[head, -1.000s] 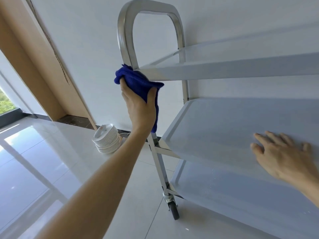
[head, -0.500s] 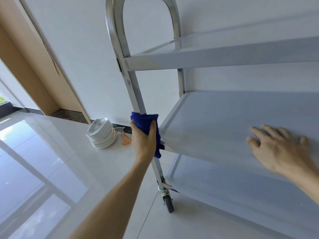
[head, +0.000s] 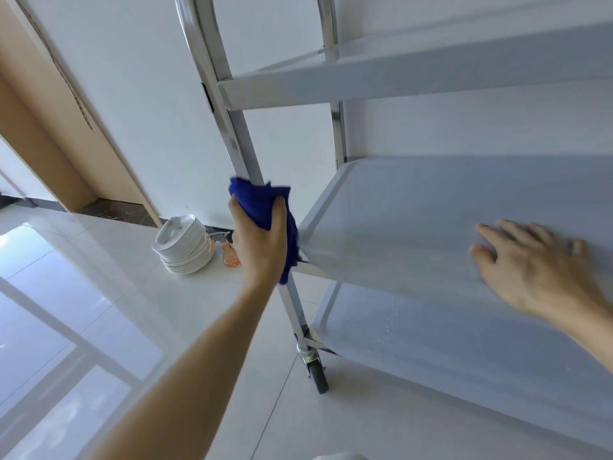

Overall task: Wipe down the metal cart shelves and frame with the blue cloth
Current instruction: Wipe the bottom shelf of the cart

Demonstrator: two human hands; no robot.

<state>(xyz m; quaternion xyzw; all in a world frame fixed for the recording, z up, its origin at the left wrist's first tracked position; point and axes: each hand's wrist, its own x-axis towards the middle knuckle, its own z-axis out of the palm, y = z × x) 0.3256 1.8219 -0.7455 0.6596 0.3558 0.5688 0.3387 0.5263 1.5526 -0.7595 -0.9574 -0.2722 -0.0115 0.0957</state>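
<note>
Left hand (head: 260, 242) clenched on blue cloth (head: 265, 207) around the cart's steeply upright post (head: 243, 144); right hand (head: 534, 270) flat, fingers spread, on middle shelf (head: 414, 207).

**Cart on the tiled floor, with what rests on each**

A glossy white tiled floor (head: 99, 293) is seen, on which a metal cart (head: 238, 134) is stood on a dark caster wheel (head: 317, 373). Three shelves are carried by the cart's frame: a top shelf (head: 414, 78), a middle shelf (head: 431, 210) and a bottom shelf (head: 464, 360). On the middle shelf the right hand (head: 534, 270) is laid flat, fingers spread. Small water droplets are scattered over the bottom shelf. Against the wall, a stack of white plates (head: 184, 247) is set directly on the floor, and a small orange spray bottle (head: 229, 255) is placed just beside it.
</note>
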